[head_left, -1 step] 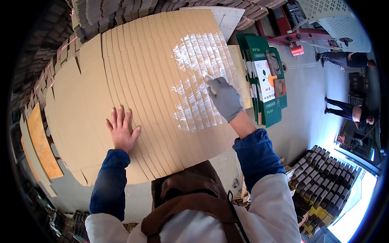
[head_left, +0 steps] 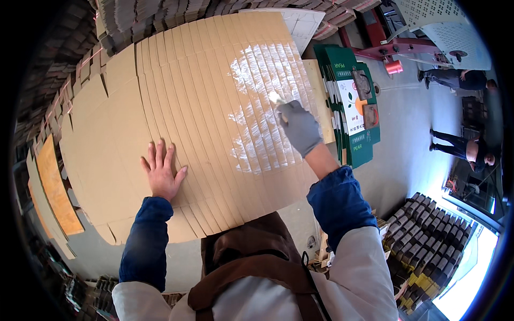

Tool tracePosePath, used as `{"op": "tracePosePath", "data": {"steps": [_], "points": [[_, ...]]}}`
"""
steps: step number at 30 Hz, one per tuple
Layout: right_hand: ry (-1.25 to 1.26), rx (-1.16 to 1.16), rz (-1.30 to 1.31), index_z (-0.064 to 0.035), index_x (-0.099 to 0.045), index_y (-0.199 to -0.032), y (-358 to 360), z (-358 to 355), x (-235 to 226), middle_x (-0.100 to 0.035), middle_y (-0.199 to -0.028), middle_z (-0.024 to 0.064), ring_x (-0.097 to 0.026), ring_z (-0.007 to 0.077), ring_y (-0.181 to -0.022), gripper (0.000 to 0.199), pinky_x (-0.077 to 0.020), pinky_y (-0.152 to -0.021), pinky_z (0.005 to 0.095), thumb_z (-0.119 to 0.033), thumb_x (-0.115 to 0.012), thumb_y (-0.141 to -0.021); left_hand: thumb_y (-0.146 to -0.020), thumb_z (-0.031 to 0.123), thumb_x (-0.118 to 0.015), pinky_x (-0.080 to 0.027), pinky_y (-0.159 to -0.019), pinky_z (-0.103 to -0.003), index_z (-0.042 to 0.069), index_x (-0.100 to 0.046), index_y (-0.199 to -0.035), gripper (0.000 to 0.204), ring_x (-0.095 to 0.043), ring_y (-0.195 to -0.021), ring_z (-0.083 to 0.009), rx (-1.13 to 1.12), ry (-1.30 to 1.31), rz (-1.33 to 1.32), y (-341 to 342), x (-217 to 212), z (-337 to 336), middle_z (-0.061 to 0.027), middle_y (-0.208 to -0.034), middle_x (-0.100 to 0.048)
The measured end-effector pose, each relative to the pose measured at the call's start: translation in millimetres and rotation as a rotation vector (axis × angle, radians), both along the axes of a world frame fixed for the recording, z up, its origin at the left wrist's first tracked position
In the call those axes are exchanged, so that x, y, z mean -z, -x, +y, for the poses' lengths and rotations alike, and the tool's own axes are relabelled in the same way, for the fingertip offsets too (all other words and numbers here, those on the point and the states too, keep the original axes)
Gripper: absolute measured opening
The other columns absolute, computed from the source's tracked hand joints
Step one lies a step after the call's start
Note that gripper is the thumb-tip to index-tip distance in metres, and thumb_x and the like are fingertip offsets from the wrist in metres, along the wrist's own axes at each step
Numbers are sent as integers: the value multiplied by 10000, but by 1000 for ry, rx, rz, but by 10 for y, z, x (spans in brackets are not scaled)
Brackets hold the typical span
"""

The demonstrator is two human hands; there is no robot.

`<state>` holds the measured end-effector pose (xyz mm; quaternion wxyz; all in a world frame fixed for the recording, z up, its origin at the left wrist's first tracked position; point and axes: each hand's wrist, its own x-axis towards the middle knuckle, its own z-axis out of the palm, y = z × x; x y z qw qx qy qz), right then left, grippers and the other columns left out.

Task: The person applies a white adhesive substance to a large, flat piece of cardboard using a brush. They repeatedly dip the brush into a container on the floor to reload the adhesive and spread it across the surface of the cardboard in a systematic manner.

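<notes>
A fanned row of overlapping brown cardboard sheets (head_left: 184, 101) spreads before me, their edges stepped side by side. My bare left hand (head_left: 164, 172) lies flat on the sheets with its fingers spread. On the right, my right hand (head_left: 301, 128), in a grey glove, is closed round a brush; the handle is mostly hidden in the fist. The white-coated head of the brush (head_left: 275, 97) shows beyond the fingers, at the sheets. Around it, streaky white paste (head_left: 257, 136) covers the strips at the right part of the fan.
Right of the cardboard lies a stack of green printed cartons (head_left: 342, 69) with two dark blocks (head_left: 370, 116) on top. Stacked cardboard (head_left: 160, 16) lines the far side. Two people (head_left: 471, 147) stand at the far right, near a red machine frame (head_left: 396, 48). Bundled stacks (head_left: 428, 230) occupy the lower right.
My right hand has shifted slightly to the right, and more of the brush head shows. My left hand stays in place on the sheets.
</notes>
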<state>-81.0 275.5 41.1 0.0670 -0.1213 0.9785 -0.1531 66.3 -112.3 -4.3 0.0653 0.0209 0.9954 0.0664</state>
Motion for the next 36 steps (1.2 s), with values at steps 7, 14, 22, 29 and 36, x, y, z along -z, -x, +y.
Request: {"op": "tracePosePath", "data": {"steps": [7, 14, 22, 29, 36], "points": [[86, -47, 42, -112, -644, -1037, -38, -438, -308, -626, -1045, 143, -681, 349, -804, 169, -568, -697, 458, -190, -627, -888, -826, 444, -669, -107, -1143, -668, 149, -425, -1468, 748, -134, -1509, -370, -2, -10, -18, -40, 0, -7, -109, -1617, -251], [299, 360, 59, -76, -689, -1005, 487, 673, -19, -680, -956, 166, -679, 362, -865, 160, -555, -759, 441, -177, -642, -889, -836, 454, -659, -105, -1138, -677, 142, -424, -1467, 742, -130, -1509, -377, 0, -29, -20, 32, -32, 8, -115, -1616, -251], [324, 273, 41, -72, -711, -970, 428, 491, -76, -700, -955, 179, -673, 350, -868, 150, -537, -780, 395, -182, -643, -894, -829, 444, -665, -113, -1137, -677, 144, -424, -1468, 747, -143, -1507, -370, 3, -11, -4, 9, -13, 5, -111, -1616, -255], [409, 274, 83, -74, -710, -966, 227, 461, -113, -696, -950, 175, -675, 348, -869, 170, -537, -779, 401, -210, -662, -877, -823, 410, -678, -107, -1141, -671, 148, -417, -1476, 750, -143, -1507, -368, -1, -28, 5, 12, -2, -8, -108, -1617, -253], [370, 268, 104, -104, -700, -995, -122, 562, -119, -681, -973, 157, -662, 371, -903, 155, -537, -788, 431, -180, -674, -863, -818, 450, -681, -108, -1140, -676, 175, -435, -1468, 748, -146, -1509, -359, 2, -20, 36, -2, 34, -32, -88, -1610, -272]]}}
